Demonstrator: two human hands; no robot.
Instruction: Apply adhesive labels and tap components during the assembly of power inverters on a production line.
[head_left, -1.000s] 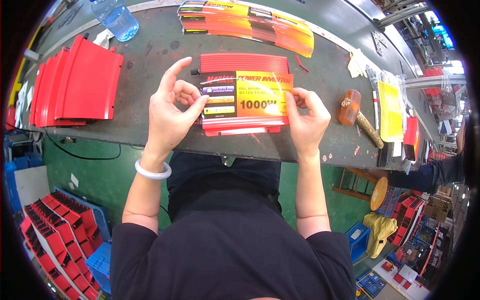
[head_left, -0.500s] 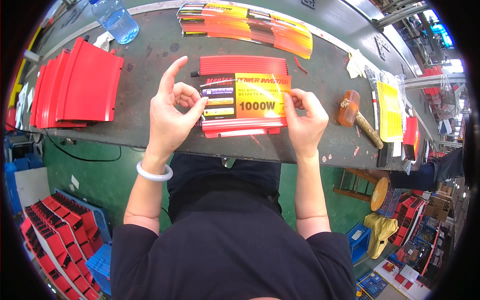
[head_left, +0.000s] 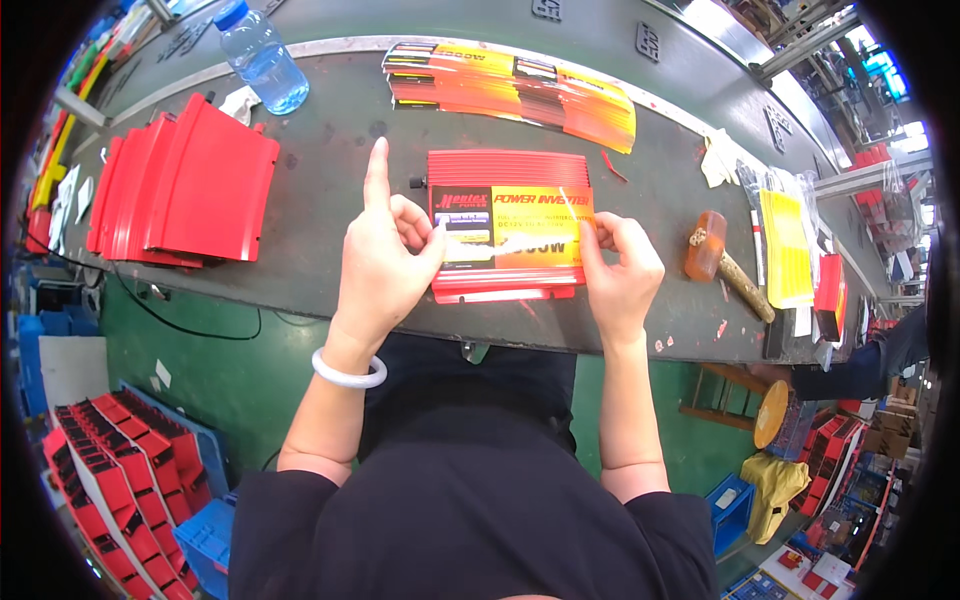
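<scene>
Together, the bench (head_left: 330, 180) and everything on it sat lower in the view than before, the viewpoint having shifted, while both hands stayed at the same label. One yellow, orange and black label (head_left: 550, 225) lay over one red ribbed case (head_left: 510, 168) near the bench's front edge. The left hand (head_left: 388, 258) pinched its left edge, index finger raised; the right hand (head_left: 622, 275) pinched its right edge between thumb and fingers. One clear bottle (head_left: 262, 62) with a blue cap held water. At the lower right, one blue bin (head_left: 733, 512) had a pale piece inside; at the lower left stood a blue crate (head_left: 205, 545), its contents unclear. At least three red covers (head_left: 215, 180) leaned together on the left, their exact number hidden. Beyond the case lay one fanned stack of labels (head_left: 590, 105), uncountable, and to the right one mallet (head_left: 707, 245).
</scene>
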